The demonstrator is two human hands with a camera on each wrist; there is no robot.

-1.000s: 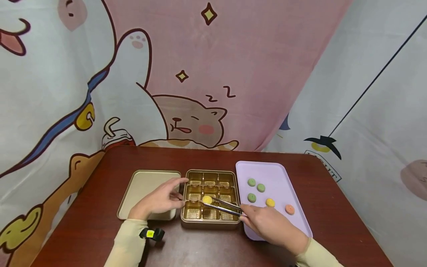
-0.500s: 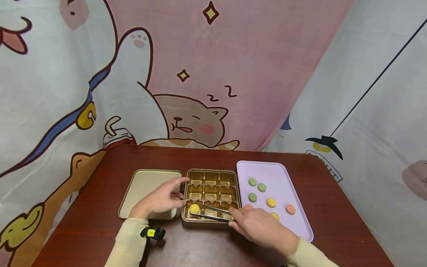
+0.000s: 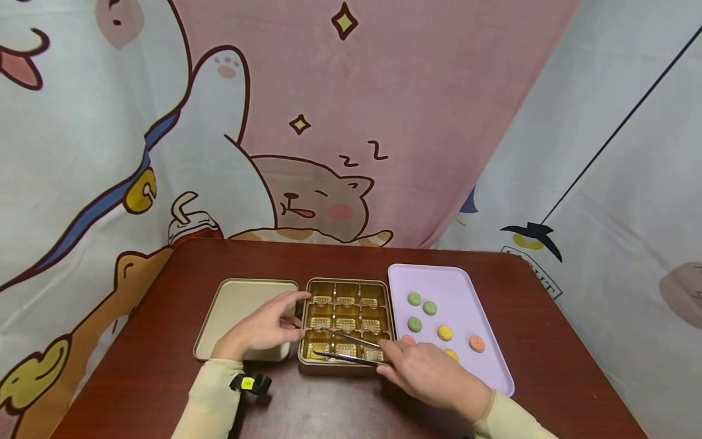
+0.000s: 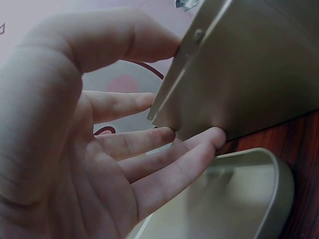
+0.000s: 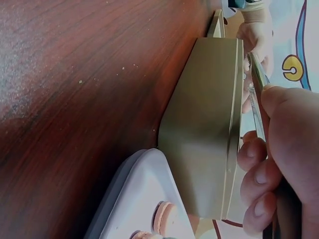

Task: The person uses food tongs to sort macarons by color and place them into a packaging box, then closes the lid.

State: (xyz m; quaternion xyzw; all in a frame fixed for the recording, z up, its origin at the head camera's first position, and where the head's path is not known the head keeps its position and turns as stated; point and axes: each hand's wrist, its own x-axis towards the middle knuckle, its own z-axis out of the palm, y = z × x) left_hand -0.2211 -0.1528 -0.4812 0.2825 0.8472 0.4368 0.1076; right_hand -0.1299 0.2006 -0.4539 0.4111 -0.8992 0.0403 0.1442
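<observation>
A gold tin box [image 3: 304, 361] with nine moulded compartments stands mid-table. My left hand [image 3: 274, 323] rests against its left wall, fingers [image 4: 164, 164] straight on the side [image 4: 249, 84] and thumb at the rim. My right hand [image 3: 403, 358] grips metal tongs [image 3: 348, 346], whose tips stand apart over the near-left compartment. A yellow cookie [image 3: 314, 349] seems to lie there, between the tips. In the right wrist view the tongs [image 5: 256, 94] reach over the box wall [image 5: 209, 129].
The box's lid [image 3: 241, 302] lies upturned left of the box. A lilac tray [image 3: 460, 286] on the right holds several cookies: green [image 3: 414, 299], yellow [image 3: 445, 332], orange [image 3: 476, 343]. A cartoon curtain hangs behind the brown table [image 3: 351, 256].
The tongs carried the yellow cookie from the box's middle to its near-left compartment, then their tips spread apart. My right hand shifted left; the left hand stayed put.
</observation>
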